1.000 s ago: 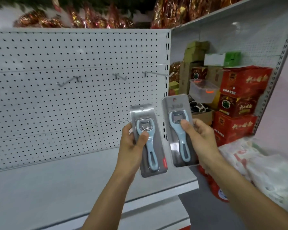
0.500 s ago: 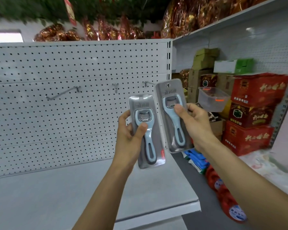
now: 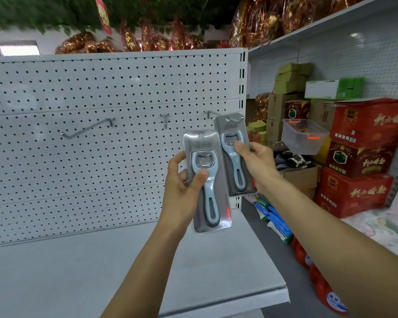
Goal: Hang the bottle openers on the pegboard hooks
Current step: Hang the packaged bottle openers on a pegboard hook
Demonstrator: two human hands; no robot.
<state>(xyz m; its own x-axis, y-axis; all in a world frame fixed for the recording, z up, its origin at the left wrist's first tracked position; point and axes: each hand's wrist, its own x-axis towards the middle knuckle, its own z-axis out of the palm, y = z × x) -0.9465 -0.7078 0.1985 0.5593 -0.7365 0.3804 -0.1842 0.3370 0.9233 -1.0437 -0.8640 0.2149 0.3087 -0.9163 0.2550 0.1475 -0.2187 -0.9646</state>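
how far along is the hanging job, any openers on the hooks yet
Nothing hangs free yet: the left hook and the middle hook are bare. In hand: the right hand holds one packaged opener up at the right hook, whose tip shows at the pack's hang hole. Whether it is fully threaded is unclear. Left: the left hand holds the second opener, unhung.

Small shop, white pegboard display (image 3: 101,157) with metal hooks (image 3: 87,128), shelving, stacked red gift boxes (image 3: 363,157)
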